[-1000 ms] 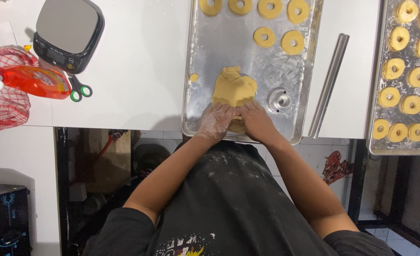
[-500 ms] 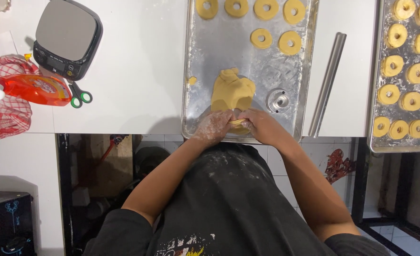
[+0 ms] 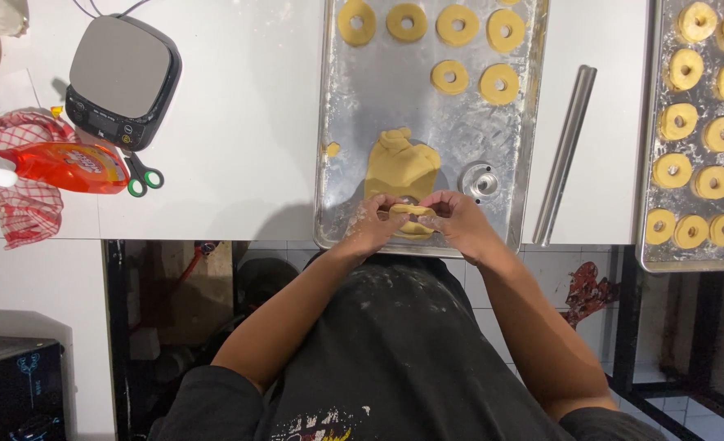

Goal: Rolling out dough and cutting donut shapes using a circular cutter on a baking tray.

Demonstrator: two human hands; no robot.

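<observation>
Both my hands meet at the near edge of a floured metal baking tray (image 3: 354,139). My left hand (image 3: 372,226) and my right hand (image 3: 458,220) pinch a small yellow dough piece (image 3: 412,217) between their fingers. Just beyond them lies a flat slab of yellow dough (image 3: 401,166). A round metal cutter (image 3: 481,180) stands on the tray to the right of the slab. Several cut dough rings (image 3: 458,24) lie at the tray's far end.
A steel rolling pin (image 3: 566,151) lies right of the tray. A second tray (image 3: 654,253) at far right carries several dough rings. On the left sit a kitchen scale (image 3: 122,77), green-handled scissors (image 3: 143,175), an orange bottle (image 3: 64,166) and a checked cloth (image 3: 25,208).
My hands have come off the dough slab toward the tray's near edge and now hold a small piece of dough between them.
</observation>
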